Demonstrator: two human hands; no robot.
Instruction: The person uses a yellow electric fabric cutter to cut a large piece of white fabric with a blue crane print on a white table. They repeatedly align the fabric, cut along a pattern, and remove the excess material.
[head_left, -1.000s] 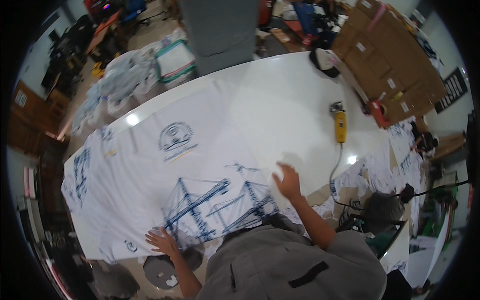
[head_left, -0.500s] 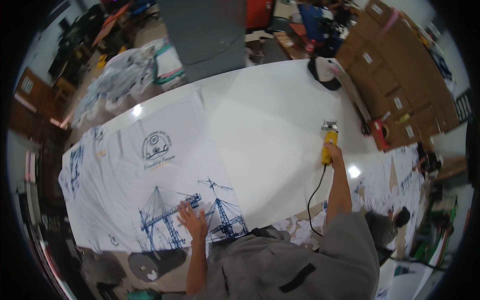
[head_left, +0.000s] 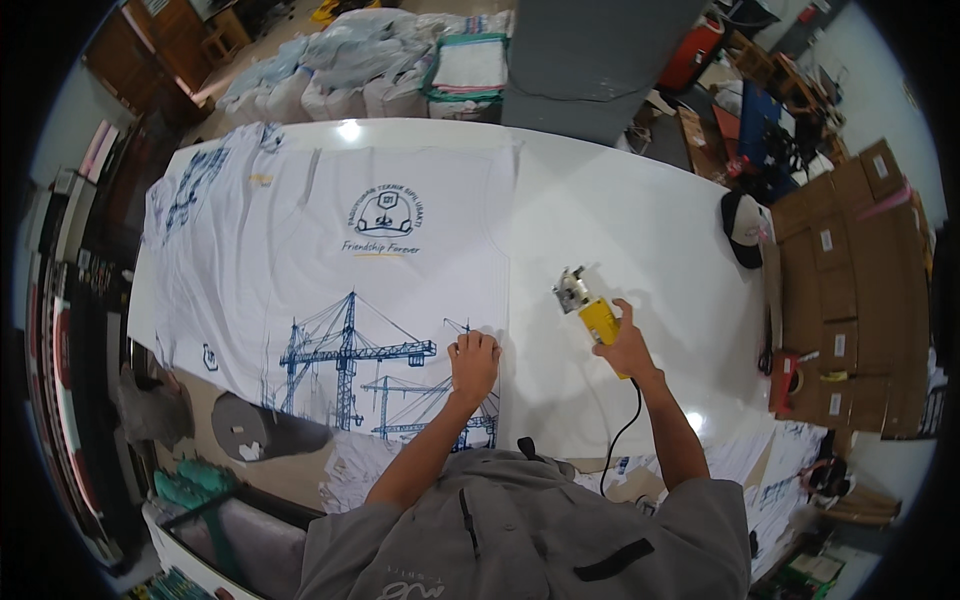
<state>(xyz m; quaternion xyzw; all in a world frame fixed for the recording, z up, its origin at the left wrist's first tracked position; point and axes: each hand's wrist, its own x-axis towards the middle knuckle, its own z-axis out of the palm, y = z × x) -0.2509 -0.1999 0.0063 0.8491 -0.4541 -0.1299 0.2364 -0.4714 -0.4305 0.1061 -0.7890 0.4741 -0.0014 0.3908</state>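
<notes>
A broad white fabric piece point(head_left: 300, 220) with blue crane drawings and a round emblem lies spread over the left half of the table. My left hand point(head_left: 474, 366) rests on it near its right edge, fingers bent and fingertips down on the cloth. My right hand point(head_left: 625, 345) is wrapped round the yellow body of a handheld electric fabric cutter point(head_left: 600, 322). Its metal head points up and left, to the right of the fabric's edge and apart from it. A black cord runs from the cutter down toward my body.
The white table point(head_left: 620, 220) bears a black and white cap point(head_left: 742, 230) at its right end. Cardboard boxes point(head_left: 840, 290) stand beyond that end, with a red tape dispenser point(head_left: 785, 380) beside them. Wrapped bundles point(head_left: 350, 70) and a grey pillar point(head_left: 600, 60) line the far side. Fabric scraps lie below.
My view has turned left. My right hand has brought the cutter left toward the fabric's edge and tilted it. My left hand has gone from spread fingers to bent ones near that edge.
</notes>
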